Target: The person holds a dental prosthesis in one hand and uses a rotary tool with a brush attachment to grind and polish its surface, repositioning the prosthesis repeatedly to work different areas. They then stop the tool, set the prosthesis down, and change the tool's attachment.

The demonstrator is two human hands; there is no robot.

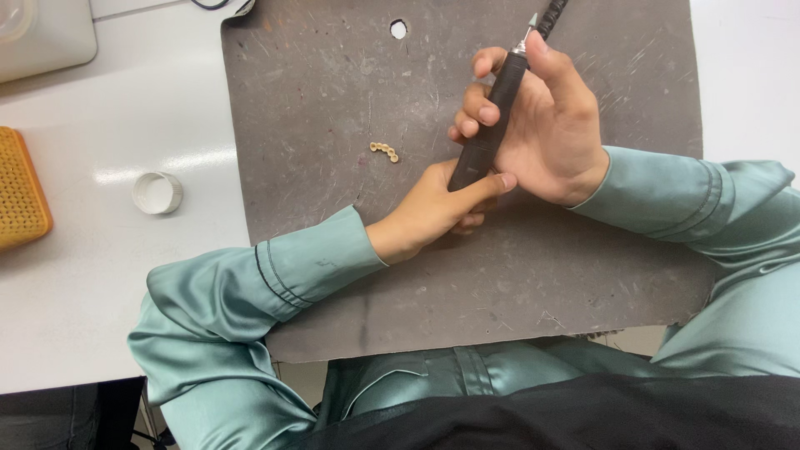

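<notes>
Right hand (546, 125): palm turned up and toward the left, wrist bent back, forearm coming in from the right edge in a green satin sleeve; its fingers are curled and clamped around the upper part of a black rotary handpiece (492, 117), the thumb stretched along the shaft toward the tip.
Left hand (433, 208): reaches in from the lower left, wrist straight; its fingers close on the lower end of the handpiece, thumb laid flat across the shaft, the other fingertips tucked underneath and mostly hidden.
Handpiece: held slanted above the mat, lower end toward the person, metal collar and ribbed cable (552, 12) pointing to the top edge; both hands touch it and each other.
Small beige piece (384, 151): a short curved row of tooth-like beads, lying on the mat just left of the hands, touched by neither.
Mat (333, 92): grey, scratched, with a round hole near its top edge; it lies on the white surface (100, 275).
White ring-shaped cap (157, 192): on the surface left of the mat, well apart from the hands.
Orange perforated block (21, 200): at the left edge, partly cut off.
</notes>
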